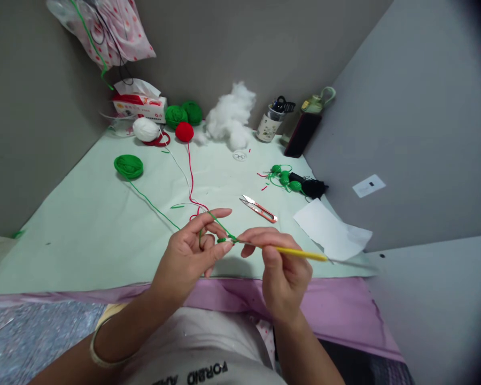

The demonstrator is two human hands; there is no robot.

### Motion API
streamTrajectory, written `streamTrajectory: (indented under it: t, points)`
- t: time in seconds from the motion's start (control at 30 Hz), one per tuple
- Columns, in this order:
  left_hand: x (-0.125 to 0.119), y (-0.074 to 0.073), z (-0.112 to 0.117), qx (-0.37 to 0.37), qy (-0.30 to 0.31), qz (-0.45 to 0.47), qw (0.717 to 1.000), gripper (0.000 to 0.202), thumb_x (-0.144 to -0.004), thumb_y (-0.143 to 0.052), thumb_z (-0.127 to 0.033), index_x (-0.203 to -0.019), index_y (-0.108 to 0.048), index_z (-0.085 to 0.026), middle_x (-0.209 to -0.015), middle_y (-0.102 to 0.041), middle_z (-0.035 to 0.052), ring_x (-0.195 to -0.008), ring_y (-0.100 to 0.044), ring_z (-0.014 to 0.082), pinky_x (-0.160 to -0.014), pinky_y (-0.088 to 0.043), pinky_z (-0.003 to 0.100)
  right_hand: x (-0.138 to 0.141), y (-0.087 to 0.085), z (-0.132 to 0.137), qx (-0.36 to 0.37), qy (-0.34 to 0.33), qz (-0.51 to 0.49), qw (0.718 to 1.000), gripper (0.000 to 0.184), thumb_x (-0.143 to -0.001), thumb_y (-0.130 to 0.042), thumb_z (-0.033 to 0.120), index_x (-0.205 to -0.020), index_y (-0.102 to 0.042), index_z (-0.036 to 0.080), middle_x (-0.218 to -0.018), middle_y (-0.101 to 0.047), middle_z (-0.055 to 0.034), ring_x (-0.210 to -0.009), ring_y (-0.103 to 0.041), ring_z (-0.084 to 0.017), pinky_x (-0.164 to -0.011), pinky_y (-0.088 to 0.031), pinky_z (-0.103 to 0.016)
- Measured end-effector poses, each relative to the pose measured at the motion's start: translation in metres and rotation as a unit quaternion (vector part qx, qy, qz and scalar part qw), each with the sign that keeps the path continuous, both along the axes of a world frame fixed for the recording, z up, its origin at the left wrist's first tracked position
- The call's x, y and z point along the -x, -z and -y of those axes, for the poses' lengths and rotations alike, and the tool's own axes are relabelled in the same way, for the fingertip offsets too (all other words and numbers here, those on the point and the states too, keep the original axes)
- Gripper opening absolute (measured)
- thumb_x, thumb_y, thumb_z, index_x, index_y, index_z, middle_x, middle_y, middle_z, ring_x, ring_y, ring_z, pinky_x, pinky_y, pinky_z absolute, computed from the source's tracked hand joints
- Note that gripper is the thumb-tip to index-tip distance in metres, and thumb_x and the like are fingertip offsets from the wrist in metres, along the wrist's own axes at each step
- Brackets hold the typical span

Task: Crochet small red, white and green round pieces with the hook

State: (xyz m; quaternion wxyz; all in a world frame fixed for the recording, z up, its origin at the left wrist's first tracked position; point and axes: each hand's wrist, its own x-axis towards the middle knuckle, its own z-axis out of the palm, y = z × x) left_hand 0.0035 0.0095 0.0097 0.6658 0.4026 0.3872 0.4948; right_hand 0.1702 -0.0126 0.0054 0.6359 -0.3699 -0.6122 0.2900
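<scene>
My left hand (194, 246) pinches a small green and white crochet piece (225, 240) between thumb and fingers, with green yarn running over its raised index finger. In my right hand (286, 267) is a yellow-handled crochet hook (300, 252), its metal tip meeting the piece at the fingertips. Green yarn trails left to a green yarn ball (129, 167). Red and white strands lead back from near my left hand to a red yarn ball (184, 132) and a white yarn ball (146, 129). The hook's very tip and the stitches are too small to make out.
Orange-handled thread snips (260, 209) lie beyond my hands. Right of them are green crocheted balls (284, 177), black yarn (315, 188) and white paper (332, 230). White stuffing (232, 115), a tissue box (140, 107), a pen cup (268, 127) and a phone (303, 135) stand along the back.
</scene>
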Motion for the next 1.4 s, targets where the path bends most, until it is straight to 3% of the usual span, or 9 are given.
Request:
streamTrajectory:
  t: [0.2,0.33,0.47,0.63,0.9,1.03,1.13,1.27,1.4]
  points:
    - [-0.004,-0.006,0.01,-0.089,-0.095,-0.123,0.984,0.035,-0.08,-0.088,-0.018,-0.113,-0.082,-0.029,-0.074,-0.063,-0.0041,-0.056,-0.047,0.0058,-0.057,-0.047,0.017,-0.002,0.004,0.002,-0.087,0.027,0.16,0.983,0.03,-0.103,-0.054,0.012,-0.123,-0.071,0.028,-0.098,-0.076,-0.0054,-0.093,-0.072,-0.022,-0.077,-0.06,-0.038]
    - [-0.005,-0.008,0.007,0.015,-0.006,0.01,1.0,0.056,-0.076,-0.091,-0.021,-0.129,-0.076,-0.031,-0.081,-0.064,-0.0053,-0.045,-0.039,0.0014,-0.043,-0.04,0.015,-0.002,0.015,0.002,-0.163,0.109,0.291,0.936,0.044,-0.096,-0.069,0.014,-0.133,-0.07,0.038,-0.105,-0.074,-0.0048,-0.095,-0.073,-0.023,-0.075,-0.062,-0.037]
    - [0.0,-0.012,-0.002,0.138,0.094,0.153,0.974,0.044,-0.082,-0.088,-0.026,-0.125,-0.078,-0.023,-0.071,-0.056,-0.0082,-0.039,-0.02,-0.0027,-0.034,-0.03,0.011,0.001,0.011,0.002,-0.093,0.101,0.138,0.981,0.029,-0.102,-0.061,0.018,-0.121,-0.076,0.035,-0.097,-0.073,-0.0046,-0.087,-0.071,-0.021,-0.071,-0.06,-0.037]
    - [0.002,-0.015,-0.002,0.098,0.047,0.136,0.985,0.041,-0.081,-0.089,-0.021,-0.121,-0.079,-0.027,-0.084,-0.063,-0.0057,-0.041,-0.027,-0.0036,-0.035,-0.031,0.009,0.006,0.002,-0.004,0.028,0.005,-0.095,0.995,0.017,-0.103,-0.062,0.03,-0.099,-0.078,0.027,-0.088,-0.071,-0.0042,-0.072,-0.065,-0.018,-0.062,-0.055,-0.034]
    - [-0.003,-0.009,0.0,0.051,0.053,0.079,0.994,0.037,-0.081,-0.089,-0.024,-0.117,-0.081,-0.025,-0.078,-0.064,-0.0037,-0.048,-0.043,0.0018,-0.043,-0.042,0.013,0.011,0.004,-0.004,0.029,-0.011,-0.052,0.998,0.02,-0.105,-0.059,0.023,-0.105,-0.079,0.029,-0.095,-0.075,-0.0036,-0.075,-0.067,-0.016,-0.065,-0.057,-0.032]
    - [-0.006,-0.006,0.001,0.067,0.027,0.101,0.992,0.048,-0.078,-0.091,-0.021,-0.124,-0.078,-0.024,-0.08,-0.064,-0.0041,-0.046,-0.039,0.0008,-0.042,-0.041,0.013,0.009,0.009,0.001,-0.052,0.062,0.141,0.987,0.033,-0.1,-0.064,0.014,-0.123,-0.077,0.034,-0.107,-0.075,-0.0061,-0.093,-0.07,-0.021,-0.078,-0.06,-0.036]
    - [-0.005,-0.004,0.0,0.119,0.078,0.155,0.978,0.047,-0.079,-0.091,-0.023,-0.124,-0.078,-0.021,-0.074,-0.059,-0.0053,-0.044,-0.029,-0.0003,-0.039,-0.036,0.012,0.006,0.014,0.002,-0.118,0.095,0.224,0.963,0.043,-0.097,-0.068,0.014,-0.132,-0.073,0.036,-0.114,-0.075,-0.0076,-0.1,-0.071,-0.024,-0.082,-0.061,-0.04]
    - [-0.001,-0.004,-0.005,0.172,0.083,0.196,0.962,0.03,-0.081,-0.088,-0.019,-0.11,-0.083,-0.017,-0.062,-0.041,-0.01,-0.045,-0.018,0.0001,-0.039,-0.03,0.009,0.005,0.012,-0.003,-0.026,0.09,0.027,0.995,0.025,-0.103,-0.059,0.018,-0.112,-0.079,0.031,-0.089,-0.073,-0.0037,-0.077,-0.067,-0.019,-0.07,-0.057,-0.036]
    - [-0.003,-0.005,-0.004,0.116,0.064,0.154,0.979,0.031,-0.08,-0.089,-0.02,-0.11,-0.083,-0.024,-0.079,-0.06,-0.0048,-0.045,-0.028,-0.0008,-0.042,-0.04,0.012,0.008,0.009,-0.009,0.06,0.005,-0.105,0.993,0.018,-0.103,-0.062,0.025,-0.1,-0.08,0.028,-0.09,-0.073,-0.0032,-0.074,-0.066,-0.017,-0.065,-0.055,-0.032]
